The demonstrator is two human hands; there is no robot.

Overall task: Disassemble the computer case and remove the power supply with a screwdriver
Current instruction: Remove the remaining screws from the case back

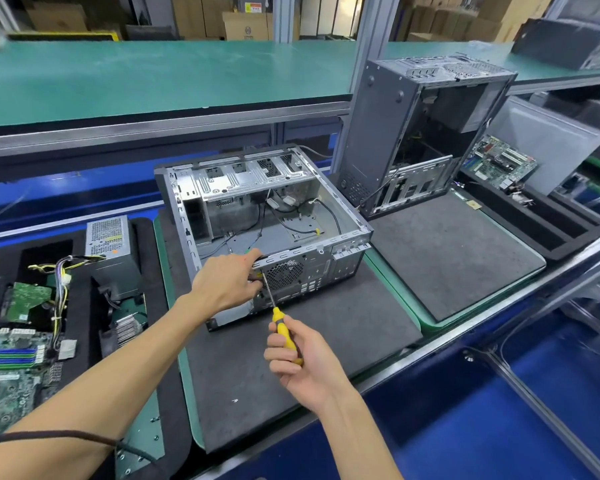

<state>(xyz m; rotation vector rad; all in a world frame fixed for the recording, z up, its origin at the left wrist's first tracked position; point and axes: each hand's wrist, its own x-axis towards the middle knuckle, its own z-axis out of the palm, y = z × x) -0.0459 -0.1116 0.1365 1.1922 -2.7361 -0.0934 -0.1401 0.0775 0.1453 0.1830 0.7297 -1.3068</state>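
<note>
The open computer case [257, 216] lies on its side on a dark foam mat [326, 358] on the bench, its rear panel facing the person. The left hand [227, 280] rests at the near rim of the case, fingers curled at the panel's corner; whether they pinch a screw or only the metal edge cannot be told, since the fingertips are hidden. The right hand [300, 355], just in front of the case, has its fingers wrapped round the yellow handle of the screwdriver [279, 318], whose tip meets the rear panel beside the fan grille [284, 273]. A grey power supply [113, 251] stands left of the case in a black foam tray, its cables trailing down. A second case [413, 133] stands upright behind and right of the case.
</note>
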